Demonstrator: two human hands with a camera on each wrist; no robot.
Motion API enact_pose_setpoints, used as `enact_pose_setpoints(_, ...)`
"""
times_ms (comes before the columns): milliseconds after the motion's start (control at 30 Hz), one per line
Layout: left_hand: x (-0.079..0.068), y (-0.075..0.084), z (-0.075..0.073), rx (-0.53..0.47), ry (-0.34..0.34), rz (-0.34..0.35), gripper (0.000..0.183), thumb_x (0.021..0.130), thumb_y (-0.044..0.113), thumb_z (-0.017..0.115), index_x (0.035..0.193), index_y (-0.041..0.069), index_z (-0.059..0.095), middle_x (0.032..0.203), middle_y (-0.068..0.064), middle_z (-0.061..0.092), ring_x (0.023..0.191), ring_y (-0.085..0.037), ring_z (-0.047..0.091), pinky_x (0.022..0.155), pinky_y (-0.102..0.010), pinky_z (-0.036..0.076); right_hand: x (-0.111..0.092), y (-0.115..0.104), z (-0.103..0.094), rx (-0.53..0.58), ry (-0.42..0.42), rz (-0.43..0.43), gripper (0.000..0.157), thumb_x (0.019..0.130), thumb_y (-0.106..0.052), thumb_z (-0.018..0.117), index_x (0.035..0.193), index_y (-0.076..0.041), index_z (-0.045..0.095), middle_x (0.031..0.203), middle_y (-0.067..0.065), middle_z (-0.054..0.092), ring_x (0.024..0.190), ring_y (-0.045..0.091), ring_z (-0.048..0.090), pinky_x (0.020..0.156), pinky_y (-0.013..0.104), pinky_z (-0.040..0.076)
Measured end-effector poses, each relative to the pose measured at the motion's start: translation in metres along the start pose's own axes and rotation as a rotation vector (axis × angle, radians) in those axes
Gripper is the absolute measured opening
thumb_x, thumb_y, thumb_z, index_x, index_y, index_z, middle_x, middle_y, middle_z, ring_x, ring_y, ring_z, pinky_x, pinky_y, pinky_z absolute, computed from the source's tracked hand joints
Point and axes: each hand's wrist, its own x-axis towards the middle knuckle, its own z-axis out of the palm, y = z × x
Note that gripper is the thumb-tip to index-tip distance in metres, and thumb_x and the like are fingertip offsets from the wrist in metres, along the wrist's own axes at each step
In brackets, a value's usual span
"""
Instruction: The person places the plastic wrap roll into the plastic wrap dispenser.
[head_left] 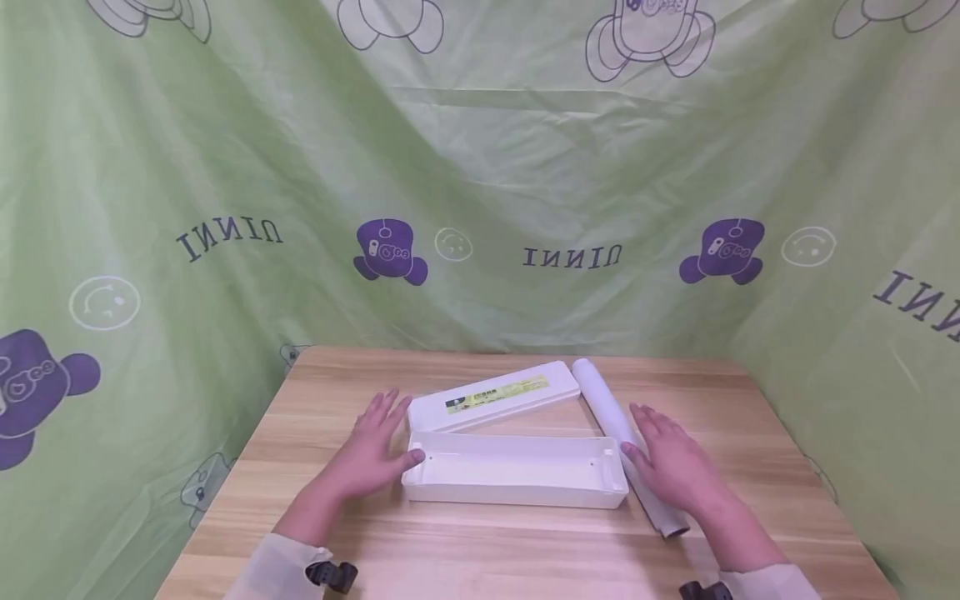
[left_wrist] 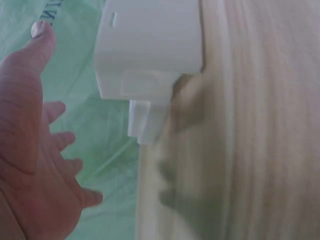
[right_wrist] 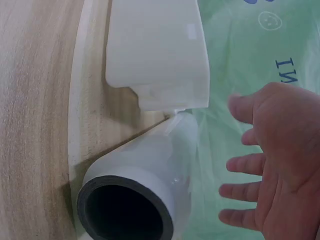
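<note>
A long white plastic box (head_left: 517, 495) lies with its open side up, nothing inside. Behind it, set at a slant, is its white lid (head_left: 558, 379) with a yellow-green label. A whitish roll of cling film (head_left: 603, 402) lies diagonally at the right; the right wrist view shows its hollow dark core. Beside the box's left end hovers my left hand (head_left: 367, 457), fingers spread, thumb near the rim. My right hand (head_left: 673, 460) is held over the roll with fingers straight, its thumb toward the box's right end. Both palms are bare in the wrist views.
The wooden table (head_left: 420, 554) carries all these items. A green printed cloth (head_left: 480, 167) hangs behind the table and along both sides. Each wrist wears a small black camera mount.
</note>
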Motion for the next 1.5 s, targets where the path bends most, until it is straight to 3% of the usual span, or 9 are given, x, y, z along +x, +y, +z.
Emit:
enact_pose_setpoints(233, -0.006, -0.010, 0.001, -0.136, -0.065, 0.042, 0.109, 0.082, 0.062, 0.080, 0.165, 0.015, 0.029, 0.171, -0.010, 0.023, 0.157, -0.042, 0.012, 0.120, -0.069, 0.019, 0.002, 0.006, 0.006, 0.061, -0.008, 0.019, 0.069, 0.097, -0.021, 0.070, 0.153, 0.009, 0.040, 0.148, 0.035, 0.048, 0.130, 0.058, 0.049, 0.108, 0.070, 0.041)
enact_pose_setpoints(433, -0.009, -0.011, 0.004, -0.157, -0.142, 0.025, 0.128, 0.064, 0.073, 0.086, 0.164, 0.014, 0.031, 0.169, -0.013, 0.028, 0.156, -0.041, 0.017, 0.121, -0.066, 0.021, 0.004, 0.009, 0.011, 0.084, -0.056, 0.050, 0.073, 0.096, -0.023, 0.073, 0.152, 0.010, 0.040, 0.142, 0.038, 0.052, 0.124, 0.057, 0.055, 0.102, 0.069, 0.046)
enact_pose_setpoints(533, -0.010, -0.013, 0.007, -0.153, -0.164, 0.006, 0.130, 0.060, 0.074, 0.087, 0.163, 0.016, 0.034, 0.168, -0.015, 0.030, 0.156, -0.040, 0.019, 0.121, -0.066, 0.023, 0.004, 0.011, 0.014, 0.101, -0.094, 0.072, 0.074, 0.096, -0.025, 0.072, 0.152, 0.011, 0.040, 0.139, 0.039, 0.054, 0.120, 0.056, 0.059, 0.099, 0.068, 0.049)
enact_pose_setpoints(867, -0.011, -0.019, 0.016, -0.166, -0.174, 0.010, 0.118, 0.062, 0.070, 0.089, 0.158, 0.018, 0.045, 0.162, -0.018, 0.041, 0.152, -0.040, 0.029, 0.121, -0.063, 0.027, 0.006, 0.016, 0.018, 0.151, -0.156, 0.134, 0.074, 0.101, -0.036, 0.065, 0.152, 0.011, 0.038, 0.128, 0.040, 0.061, 0.110, 0.051, 0.065, 0.092, 0.066, 0.053)
enact_pose_setpoints(1300, -0.006, -0.017, 0.012, -0.162, -0.156, -0.015, 0.112, 0.062, 0.060, 0.094, 0.155, 0.018, 0.049, 0.159, -0.016, 0.046, 0.151, -0.039, 0.034, 0.122, -0.059, 0.028, 0.027, 0.015, 0.025, 0.136, -0.206, 0.173, 0.077, 0.098, -0.034, 0.064, 0.148, 0.019, 0.038, 0.126, 0.042, 0.060, 0.101, 0.045, 0.068, 0.089, 0.060, 0.056)
enact_pose_setpoints(1500, -0.005, -0.017, 0.013, -0.154, -0.155, -0.010, 0.112, 0.062, 0.060, 0.094, 0.155, 0.017, 0.050, 0.158, -0.013, 0.048, 0.150, -0.037, 0.035, 0.122, -0.057, 0.029, 0.029, 0.017, 0.027, 0.173, -0.225, 0.192, 0.070, 0.098, -0.032, 0.064, 0.142, 0.018, 0.045, 0.118, 0.036, 0.065, 0.091, 0.036, 0.069, 0.083, 0.056, 0.059)
